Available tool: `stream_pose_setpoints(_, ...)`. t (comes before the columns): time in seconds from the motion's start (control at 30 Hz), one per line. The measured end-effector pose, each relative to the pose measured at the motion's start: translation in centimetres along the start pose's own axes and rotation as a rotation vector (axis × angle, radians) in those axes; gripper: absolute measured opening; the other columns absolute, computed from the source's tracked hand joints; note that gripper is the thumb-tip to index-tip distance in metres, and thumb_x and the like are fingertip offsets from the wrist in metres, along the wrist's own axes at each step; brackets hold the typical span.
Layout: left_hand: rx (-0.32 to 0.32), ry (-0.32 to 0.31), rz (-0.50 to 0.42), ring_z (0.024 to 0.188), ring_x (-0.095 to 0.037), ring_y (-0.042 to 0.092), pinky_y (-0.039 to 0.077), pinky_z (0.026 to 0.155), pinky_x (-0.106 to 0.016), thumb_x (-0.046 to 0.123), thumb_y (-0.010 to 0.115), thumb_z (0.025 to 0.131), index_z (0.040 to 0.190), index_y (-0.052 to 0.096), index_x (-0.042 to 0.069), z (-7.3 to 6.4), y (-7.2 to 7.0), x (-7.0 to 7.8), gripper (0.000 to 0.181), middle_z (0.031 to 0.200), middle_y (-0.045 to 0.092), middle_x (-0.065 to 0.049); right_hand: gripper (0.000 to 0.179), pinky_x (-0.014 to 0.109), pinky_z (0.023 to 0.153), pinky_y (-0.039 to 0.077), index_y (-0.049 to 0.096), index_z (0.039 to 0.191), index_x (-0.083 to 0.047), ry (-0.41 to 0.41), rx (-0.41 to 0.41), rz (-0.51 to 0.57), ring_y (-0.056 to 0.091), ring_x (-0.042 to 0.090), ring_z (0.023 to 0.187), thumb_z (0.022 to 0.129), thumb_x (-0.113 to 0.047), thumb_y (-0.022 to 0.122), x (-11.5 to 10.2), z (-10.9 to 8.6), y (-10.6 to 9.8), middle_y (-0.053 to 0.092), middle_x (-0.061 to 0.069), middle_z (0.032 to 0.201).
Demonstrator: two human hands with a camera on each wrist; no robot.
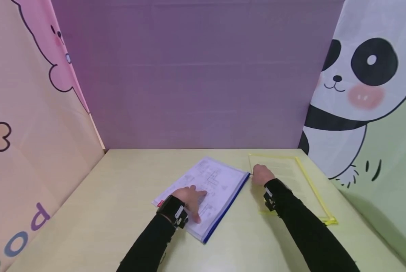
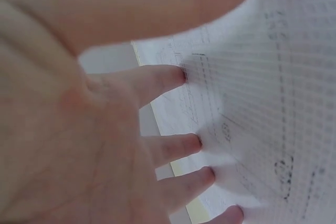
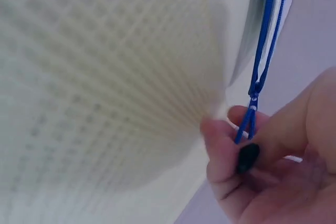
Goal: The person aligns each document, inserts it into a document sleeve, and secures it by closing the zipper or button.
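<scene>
A mesh zip pouch [image 1: 223, 185] with a blue zipper [image 1: 227, 211] lies at a slant on the table, papers with line drawings inside it. My left hand [image 1: 190, 200] rests on it; in the left wrist view the spread fingertips [image 2: 178, 74] touch the mesh surface [image 2: 262, 103]. At the pouch's far right corner, my right hand [image 1: 262, 175] pinches the zipper pull [image 3: 248, 157], a dark tab on a blue cord loop. Along the part seen in the right wrist view, the blue zipper [image 3: 266, 30] appears closed near the slider.
A second mesh pouch, with yellow edging [image 1: 313, 185] and a printed sheet inside, lies flat on the right, partly beneath my right forearm. The pale table [image 1: 114, 211] meets a purple back panel [image 1: 196, 75] and decorated side walls, one with a panda [image 1: 366, 94].
</scene>
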State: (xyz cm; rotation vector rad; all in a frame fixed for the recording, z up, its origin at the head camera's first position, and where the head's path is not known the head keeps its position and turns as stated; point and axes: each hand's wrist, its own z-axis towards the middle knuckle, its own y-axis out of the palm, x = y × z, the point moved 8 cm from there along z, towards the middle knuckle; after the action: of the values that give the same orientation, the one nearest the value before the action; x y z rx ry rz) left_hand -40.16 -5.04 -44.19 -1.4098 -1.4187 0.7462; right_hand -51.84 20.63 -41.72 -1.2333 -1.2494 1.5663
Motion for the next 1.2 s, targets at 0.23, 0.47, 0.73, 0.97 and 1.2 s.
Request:
stream_pose_setpoints(0.23, -0.005, 0.017, -0.053, 0.15, -0.038, 0.025, 0.031, 0.113, -0.062, 0.047, 0.083, 0.078, 0.155, 0.044, 0.03, 0.5, 0.7, 0.1, 0.088, 0.161, 0.033, -0.014, 0.025, 0.045, 0.063, 0.048, 0.053, 0.075, -0.002, 0.046, 0.007, 0.057, 0.052, 0.028, 0.066, 0.095, -0.013, 0.045, 0.1, -0.3, -0.1, 0.057, 0.016, 0.075)
stream_pose_setpoints(0.47, 0.009, 0.052, -0.075, 0.151, -0.041, 0.02, 0.026, 0.116, -0.063, 0.053, 0.08, 0.081, 0.156, 0.043, 0.026, 0.9, 0.9, 0.5, 0.087, 0.163, 0.028, -0.018, 0.018, 0.045, 0.063, 0.049, 0.059, 0.082, -0.003, 0.016, -0.032, -0.052, 0.056, 0.029, 0.07, 0.094, -0.011, 0.048, 0.7, -0.2, 0.8, 0.062, 0.015, 0.082)
stream_pose_setpoints(0.73, 0.078, 0.081, -0.026, 0.151, -0.039, 0.023, 0.033, 0.114, -0.06, 0.064, 0.079, 0.077, 0.157, 0.041, 0.027, 0.7, 0.4, 0.7, 0.096, 0.163, 0.028, -0.017, 0.017, 0.053, 0.067, 0.056, 0.067, 0.091, 0.0, -0.018, -0.013, -0.19, 0.066, 0.033, 0.076, 0.094, -0.008, 0.052, 1.0, 0.1, 1.5, 0.069, 0.019, 0.09)
stream_pose_setpoints(0.97, 0.058, 0.061, -0.073, 0.153, -0.04, 0.017, 0.025, 0.117, -0.062, 0.06, 0.083, 0.075, 0.157, 0.041, 0.028, 0.9, 0.3, 0.8, 0.098, 0.166, 0.023, -0.018, 0.017, 0.053, 0.067, 0.057, 0.067, 0.089, 0.001, -0.052, 0.007, -0.24, 0.067, 0.036, 0.076, 0.095, -0.007, 0.052, 0.4, 0.1, 2.1, 0.068, 0.019, 0.087)
stream_pose_setpoints(1.2, 0.046, 0.044, -0.081, 0.153, -0.041, 0.016, 0.023, 0.117, -0.064, 0.058, 0.084, 0.074, 0.157, 0.041, 0.027, 0.9, 0.1, 0.8, 0.099, 0.166, 0.022, -0.018, 0.019, 0.054, 0.064, 0.057, 0.067, 0.085, 0.0, -0.056, 0.024, -0.232, 0.068, 0.037, 0.075, 0.096, -0.007, 0.053, -0.6, -0.3, 2.2, 0.068, 0.019, 0.083)
